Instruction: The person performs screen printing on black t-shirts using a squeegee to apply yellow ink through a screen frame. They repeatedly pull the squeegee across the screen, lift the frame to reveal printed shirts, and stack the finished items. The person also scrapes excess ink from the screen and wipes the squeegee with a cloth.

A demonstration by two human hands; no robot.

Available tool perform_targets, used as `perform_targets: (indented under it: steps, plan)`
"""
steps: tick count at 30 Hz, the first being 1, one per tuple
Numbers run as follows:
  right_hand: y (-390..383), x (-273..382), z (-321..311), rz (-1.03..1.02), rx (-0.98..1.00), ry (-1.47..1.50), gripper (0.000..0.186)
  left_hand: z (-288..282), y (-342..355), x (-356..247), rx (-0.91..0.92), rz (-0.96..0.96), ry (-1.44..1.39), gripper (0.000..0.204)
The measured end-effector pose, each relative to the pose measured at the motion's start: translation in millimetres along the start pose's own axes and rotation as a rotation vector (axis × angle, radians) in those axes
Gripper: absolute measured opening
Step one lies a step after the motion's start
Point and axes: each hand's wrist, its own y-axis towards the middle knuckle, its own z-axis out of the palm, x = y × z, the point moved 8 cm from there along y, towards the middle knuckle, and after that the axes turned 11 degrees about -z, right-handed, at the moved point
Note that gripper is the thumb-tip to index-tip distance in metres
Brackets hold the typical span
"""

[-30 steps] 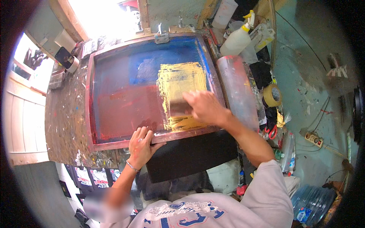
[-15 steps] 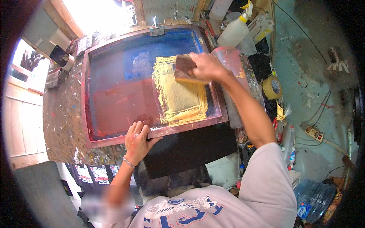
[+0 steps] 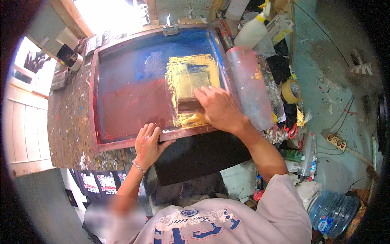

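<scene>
A wooden-framed screen [image 3: 134,110] stained blue and red lies on the bench, with a rough rectangle of yellow ink [image 3: 191,73] on its right part. My right hand [image 3: 217,107] is closed on a brown squeegee [image 3: 188,105], pressed on the yellow ink toward its lower part, just above a thicker band of ink. My left hand [image 3: 149,144] grips the frame's near edge. A black board [image 3: 199,160] shows under that edge, and a metal clamp [image 3: 170,29] sits on the far edge.
The paint-spattered bench [image 3: 67,130] extends left. Along the right stand a spray bottle [image 3: 248,32], a stained clear cylinder [image 3: 250,89], a tape roll [image 3: 291,92] and red scissors [image 3: 290,132]. A power strip [image 3: 336,142] and blue water jug [image 3: 333,213] are beyond.
My right hand went up the screen with the squeegee, then came back down toward the near edge. My left hand stays on the frame.
</scene>
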Motion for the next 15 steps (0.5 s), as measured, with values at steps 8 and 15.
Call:
perform_targets:
  steps: [8, 15]
  plan:
    - [5.0, 13.6, -6.3, -0.065, -0.041, -0.023, 0.026, 1.8, -4.3, 4.9, 0.008, -0.013, 0.002, 0.051]
    - [-8.0, 12.0, 7.1, -0.047, 0.027, -0.047, 0.014, 1.5, -10.0, 4.6, 0.004, -0.029, -0.011, 0.050]
